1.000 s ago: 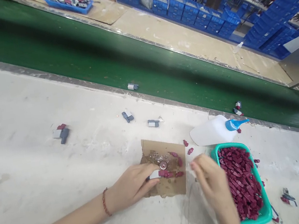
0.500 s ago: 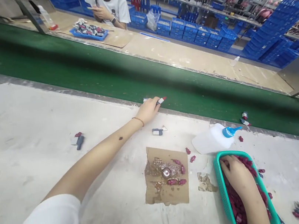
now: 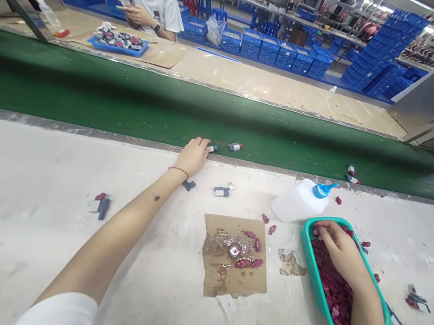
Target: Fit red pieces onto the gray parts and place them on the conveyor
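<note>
My left hand (image 3: 196, 154) is at the near edge of the green belt (image 3: 279, 142), fingers stretched out over a small grey-and-white plastic piece (image 3: 211, 148). Just right of it, a similar piece with a red tip (image 3: 236, 147) lies on the belt. My right hand (image 3: 343, 249) reaches into a turquoise basket (image 3: 315, 278) full of small dark red plastic pieces (image 3: 334, 291). Its thumb and fingers are pinched on a dark red piece (image 3: 318, 229) near the far rim. Left of the basket is a cardboard sheet (image 3: 235, 284) with glossy, wet-looking glue and several red pieces on it.
A white squeeze bottle with a blue nozzle (image 3: 300, 201) lies behind the basket. Loose grey-and-white pieces (image 3: 221, 191) are scattered on the white table (image 3: 157, 280). Across the belt, a person (image 3: 161, 8) sits by a blue tray of pieces (image 3: 117, 42).
My left hand has let go of the red-tipped piece, which now lies on the belt, and has drawn back left. My right fingers have risen among the red pieces and closed. The view has shifted slightly.
</note>
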The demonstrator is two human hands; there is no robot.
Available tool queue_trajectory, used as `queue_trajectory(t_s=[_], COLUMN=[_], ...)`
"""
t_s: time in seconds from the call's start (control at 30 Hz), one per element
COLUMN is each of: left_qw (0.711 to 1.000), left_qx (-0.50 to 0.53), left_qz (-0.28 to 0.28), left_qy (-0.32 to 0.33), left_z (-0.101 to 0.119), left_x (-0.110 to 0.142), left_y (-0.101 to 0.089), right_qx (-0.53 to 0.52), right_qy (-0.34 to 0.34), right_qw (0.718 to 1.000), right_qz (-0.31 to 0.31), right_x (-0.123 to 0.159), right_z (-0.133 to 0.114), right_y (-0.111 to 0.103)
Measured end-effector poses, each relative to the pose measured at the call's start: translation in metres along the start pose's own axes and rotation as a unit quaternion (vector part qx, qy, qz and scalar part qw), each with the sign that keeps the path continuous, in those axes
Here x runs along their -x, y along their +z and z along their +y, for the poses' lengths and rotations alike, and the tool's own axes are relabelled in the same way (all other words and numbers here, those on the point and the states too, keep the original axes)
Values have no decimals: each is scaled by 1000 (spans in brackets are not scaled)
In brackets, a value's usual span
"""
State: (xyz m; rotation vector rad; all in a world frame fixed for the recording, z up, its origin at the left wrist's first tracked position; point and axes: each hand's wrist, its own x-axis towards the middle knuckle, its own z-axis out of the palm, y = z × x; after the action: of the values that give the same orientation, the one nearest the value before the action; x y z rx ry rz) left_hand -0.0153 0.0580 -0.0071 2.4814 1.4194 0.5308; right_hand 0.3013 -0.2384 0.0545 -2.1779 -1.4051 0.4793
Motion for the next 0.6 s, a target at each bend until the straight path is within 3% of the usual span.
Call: queue_trajectory(t_s=[0.1, 0.2, 0.33, 0.43, 0.5, 0.6], left_qw=[1000, 999, 995, 986, 974, 947], left_qx=[6, 31, 96, 164, 221, 315], left_qz=[-6, -11, -11, 2, 10, -6], left_qy=[13, 21, 8, -22, -48, -65], left_z=[8, 18, 29, 35, 41, 54], left_x=[1, -2, -9, -8, -1, 25], left_y=[-1, -1, -4, -10, -14, -19], right_qx=[-123, -182, -205, -182, -159, -125], right_qy=[11, 13, 1, -34, -80, -162], right_qw=[992, 981, 974, 974, 980, 979], right_qz=[27, 63, 98, 130, 92, -23], right_x=[1, 4, 18, 34, 43, 49], right_z=[-12, -29, -51, -69, -82, -96], right_y=[-4, -7, -7, 6, 21, 50])
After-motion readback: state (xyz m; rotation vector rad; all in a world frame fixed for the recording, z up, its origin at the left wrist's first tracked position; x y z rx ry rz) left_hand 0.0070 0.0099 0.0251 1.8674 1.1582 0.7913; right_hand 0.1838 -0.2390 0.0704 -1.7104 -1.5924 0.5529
